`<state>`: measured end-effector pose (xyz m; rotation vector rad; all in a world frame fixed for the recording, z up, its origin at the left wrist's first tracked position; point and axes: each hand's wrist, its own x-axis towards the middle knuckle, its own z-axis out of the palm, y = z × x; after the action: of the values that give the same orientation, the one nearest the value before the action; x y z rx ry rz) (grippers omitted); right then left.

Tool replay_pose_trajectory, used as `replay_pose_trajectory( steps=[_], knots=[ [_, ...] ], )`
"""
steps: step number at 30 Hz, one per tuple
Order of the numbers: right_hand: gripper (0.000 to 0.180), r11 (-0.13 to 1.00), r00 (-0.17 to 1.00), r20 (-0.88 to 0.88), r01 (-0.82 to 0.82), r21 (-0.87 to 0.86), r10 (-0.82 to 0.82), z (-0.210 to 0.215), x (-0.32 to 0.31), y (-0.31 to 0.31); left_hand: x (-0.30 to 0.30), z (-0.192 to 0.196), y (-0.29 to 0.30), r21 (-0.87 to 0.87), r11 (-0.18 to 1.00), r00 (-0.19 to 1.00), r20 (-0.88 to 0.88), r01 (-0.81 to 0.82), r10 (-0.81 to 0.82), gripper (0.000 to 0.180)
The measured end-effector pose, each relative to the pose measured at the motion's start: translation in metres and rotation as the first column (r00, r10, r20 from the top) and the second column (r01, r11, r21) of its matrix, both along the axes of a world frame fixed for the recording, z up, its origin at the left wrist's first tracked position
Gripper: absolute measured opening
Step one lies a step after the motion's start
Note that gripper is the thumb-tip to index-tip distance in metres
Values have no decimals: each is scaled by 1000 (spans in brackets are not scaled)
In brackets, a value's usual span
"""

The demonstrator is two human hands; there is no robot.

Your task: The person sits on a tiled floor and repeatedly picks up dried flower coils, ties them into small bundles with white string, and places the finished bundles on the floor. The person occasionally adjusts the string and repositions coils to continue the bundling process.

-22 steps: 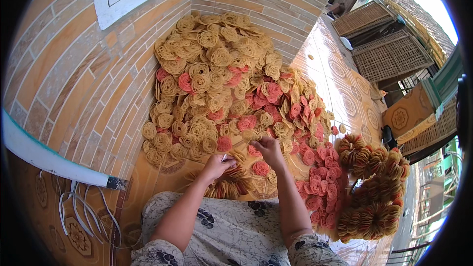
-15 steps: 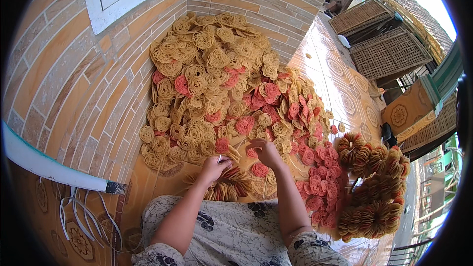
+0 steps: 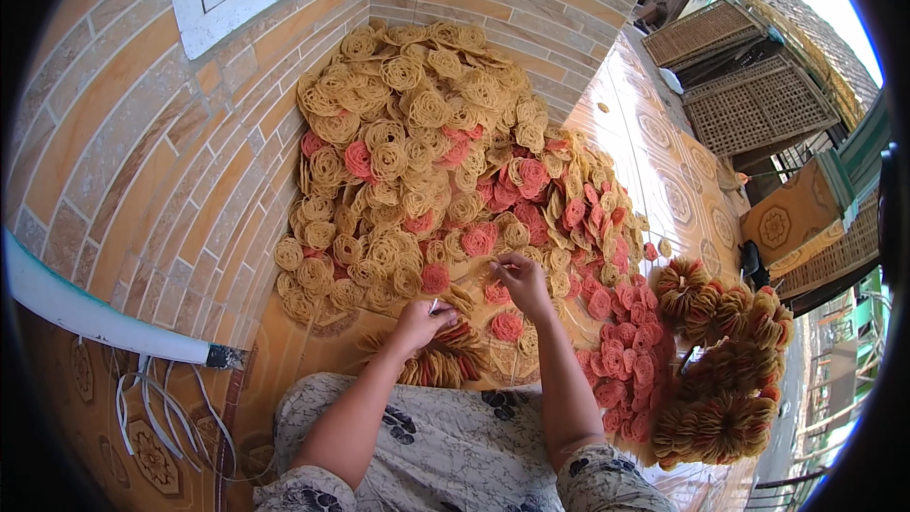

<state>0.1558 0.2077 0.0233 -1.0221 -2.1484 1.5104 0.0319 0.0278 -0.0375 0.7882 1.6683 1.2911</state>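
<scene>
A big heap of round, lacy crackers (image 3: 427, 161), tan and pink, lies on the tiled floor against the brick wall. My left hand (image 3: 417, 322) rests on a curved row of stacked crackers (image 3: 445, 360) in front of my lap, fingers closed around its end. My right hand (image 3: 519, 280) reaches into the near edge of the heap and pinches a thin pale string or strip between its fingertips. A single pink cracker (image 3: 507, 326) lies just below that hand.
Several tied bundles of crackers (image 3: 720, 360) are piled at my right. Loose pink crackers (image 3: 621, 360) spread between them and my lap. A white pipe (image 3: 95, 318) and pale strips (image 3: 161, 408) lie at the left. Woven bamboo trays (image 3: 749, 85) stand beyond.
The view has tilted so the heap sits lower in the picture. My right hand has lifted slightly away from the left, toward the heap's edge. My left hand stays on the stacked row.
</scene>
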Motion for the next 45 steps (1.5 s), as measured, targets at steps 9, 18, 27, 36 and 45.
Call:
replay_pose_trajectory(
  steps=[9,18,27,36,45],
  knots=[
    [26,676,964,88,110,728,-252,-29,21,37,1,-2,1,48,999,998,-57,-24,27,21],
    [31,999,972,237,-16,51,4,-19,15,22,2,2,0,11,1000,998,-62,25,-25,21],
    [31,992,976,195,-79,-94,96,12,9,4,1,-6,1,43,999,999,39,-17,15,21],
    [39,686,840,529,-313,657,-122,-30,4,5,1,7,0,-48,999,999,-37,-19,17,17],
    [39,988,989,47,136,79,-140,-27,1,13,1,3,1,-47,997,995,-79,55,-59,18]
  ],
)
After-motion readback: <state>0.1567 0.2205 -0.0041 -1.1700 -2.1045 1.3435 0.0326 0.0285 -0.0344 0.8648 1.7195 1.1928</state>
